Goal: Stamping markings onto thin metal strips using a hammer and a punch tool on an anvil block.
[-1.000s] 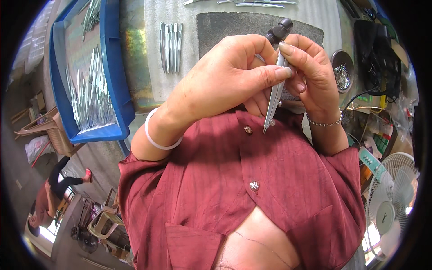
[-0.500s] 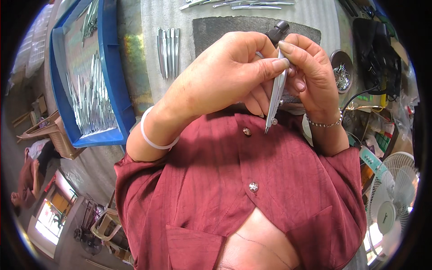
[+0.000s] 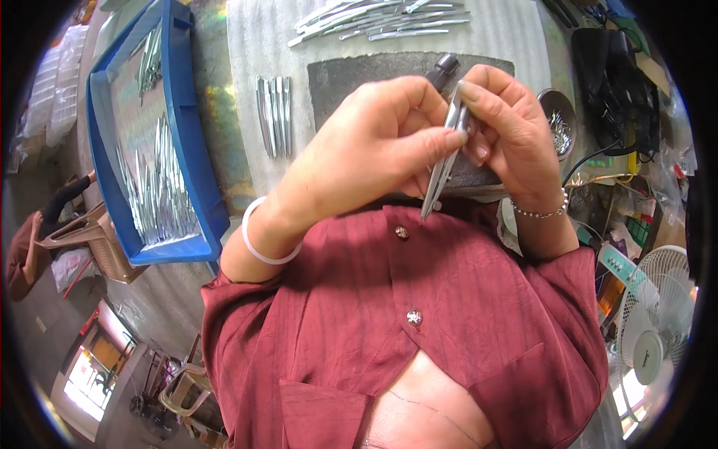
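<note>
A silver metal drawing compass (image 3: 440, 179) is held between my two hands in front of my chest. It slants, its narrow pointed end down toward my shirt. My left hand (image 3: 396, 138) pinches its upper part from the left, thumb pressed along it. With thumb and fingertips, my right hand (image 3: 508, 116) grips the top end, which the fingers partly hide. Behind the hands, a dark cylindrical piece (image 3: 444, 69) rises over a dark grey pad (image 3: 336, 93). Left of the pad, several slim silver metal legs (image 3: 274, 120) lie side by side.
Many similar metal strips (image 3: 374, 21) are heaped at the far side. At left stands a blue tray (image 3: 196, 150) holding more. A round bowl (image 3: 568, 103) of small shiny parts sits at right, near a black bag-like object (image 3: 609, 90). A fan (image 3: 649, 322) stands lower right.
The compass has turned in my fingers, showing a narrower side, and its lower end sits slightly further left. The view has shifted a little. At far left, another person has moved.
</note>
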{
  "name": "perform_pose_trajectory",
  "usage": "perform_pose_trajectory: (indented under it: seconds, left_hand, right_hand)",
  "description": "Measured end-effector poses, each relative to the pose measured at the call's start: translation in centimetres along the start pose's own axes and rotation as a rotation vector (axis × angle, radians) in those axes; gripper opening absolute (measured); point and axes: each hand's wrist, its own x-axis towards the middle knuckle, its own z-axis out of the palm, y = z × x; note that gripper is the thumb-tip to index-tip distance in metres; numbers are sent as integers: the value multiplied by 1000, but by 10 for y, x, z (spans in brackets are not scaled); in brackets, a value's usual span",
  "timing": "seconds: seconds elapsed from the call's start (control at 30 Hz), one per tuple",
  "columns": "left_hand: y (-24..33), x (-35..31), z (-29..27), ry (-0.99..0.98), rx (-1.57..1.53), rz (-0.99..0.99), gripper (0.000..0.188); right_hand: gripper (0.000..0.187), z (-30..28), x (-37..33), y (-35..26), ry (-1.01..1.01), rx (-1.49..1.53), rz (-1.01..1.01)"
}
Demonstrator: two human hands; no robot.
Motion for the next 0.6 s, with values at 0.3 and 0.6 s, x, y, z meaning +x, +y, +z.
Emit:
perform_pose_trajectory:
  seconds: [0.3, 0.6]
  left_hand:
    - [-12, -21, 4, 449, -284, 411, 10]
    - [-28, -36, -11, 367, -878, 482, 15]
  right_hand:
    - [18, -134, 60, -75, 173, -826, -344]
    - [29, -67, 44, -41, 208, -1145, -508]
